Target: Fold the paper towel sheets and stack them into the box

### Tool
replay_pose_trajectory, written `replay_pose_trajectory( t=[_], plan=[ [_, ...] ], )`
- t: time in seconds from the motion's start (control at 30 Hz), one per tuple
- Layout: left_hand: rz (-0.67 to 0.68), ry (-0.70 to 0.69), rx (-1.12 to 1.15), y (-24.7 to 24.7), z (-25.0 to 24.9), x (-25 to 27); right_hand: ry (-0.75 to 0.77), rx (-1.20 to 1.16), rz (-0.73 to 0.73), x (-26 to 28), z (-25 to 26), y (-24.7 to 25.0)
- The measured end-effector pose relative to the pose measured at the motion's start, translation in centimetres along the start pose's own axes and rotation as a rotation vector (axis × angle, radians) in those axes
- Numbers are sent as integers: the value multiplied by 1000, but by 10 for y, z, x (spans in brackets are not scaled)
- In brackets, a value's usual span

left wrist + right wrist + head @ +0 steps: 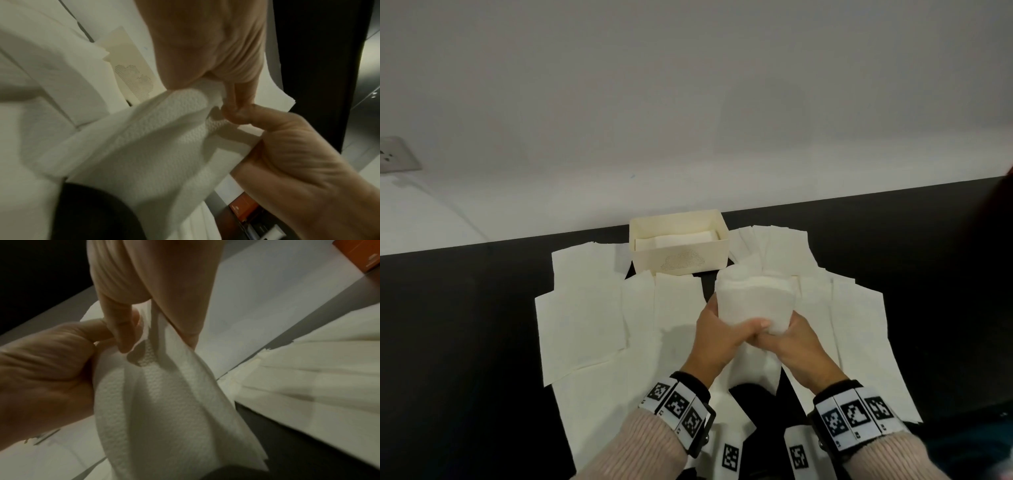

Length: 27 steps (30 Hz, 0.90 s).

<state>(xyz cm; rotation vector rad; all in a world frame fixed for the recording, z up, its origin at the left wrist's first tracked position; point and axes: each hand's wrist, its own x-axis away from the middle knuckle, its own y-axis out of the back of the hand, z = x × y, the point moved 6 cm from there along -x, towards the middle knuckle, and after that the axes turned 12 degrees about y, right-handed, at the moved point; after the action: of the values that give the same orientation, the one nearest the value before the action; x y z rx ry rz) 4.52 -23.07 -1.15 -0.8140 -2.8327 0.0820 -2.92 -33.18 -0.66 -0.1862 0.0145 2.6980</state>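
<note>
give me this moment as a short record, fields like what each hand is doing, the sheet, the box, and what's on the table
left hand: pinches the near end of the held sheet
right hand: pinches the same end, fingertips meeting the left's
held sheet: lifted off the table, doubled over, fold not flattened
box: open, beige, at the table's far edge, folded sheet inside
loose sheets: spread flat, overlapping, left and right of the hands
table: black

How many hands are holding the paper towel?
2. The left hand grips the paper towel from its left side, and the right hand pinches it from the right. They meet at its near edge, in front of the box.
</note>
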Motion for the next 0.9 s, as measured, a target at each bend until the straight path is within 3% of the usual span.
replay_pose_trajectory(
  t=[0.17,0.37,0.57,0.77,0.9],
  plan=[
    [-60,-58,72,1,-17,-3,67,-5,-47,-10,14,7],
    [-99,13,50,5,3,-4,-101,72,-94,-3,-22,11],
    [-71,-64,118,-3,-17,-5,-31,14,-129,-13,-2,10],
    [-158,15,90,20,3,1,-178,75,-81,-1,-27,11],
    [-158,8,85,12,-2,2,-175,88,-83,-3,-25,7]
  ],
)
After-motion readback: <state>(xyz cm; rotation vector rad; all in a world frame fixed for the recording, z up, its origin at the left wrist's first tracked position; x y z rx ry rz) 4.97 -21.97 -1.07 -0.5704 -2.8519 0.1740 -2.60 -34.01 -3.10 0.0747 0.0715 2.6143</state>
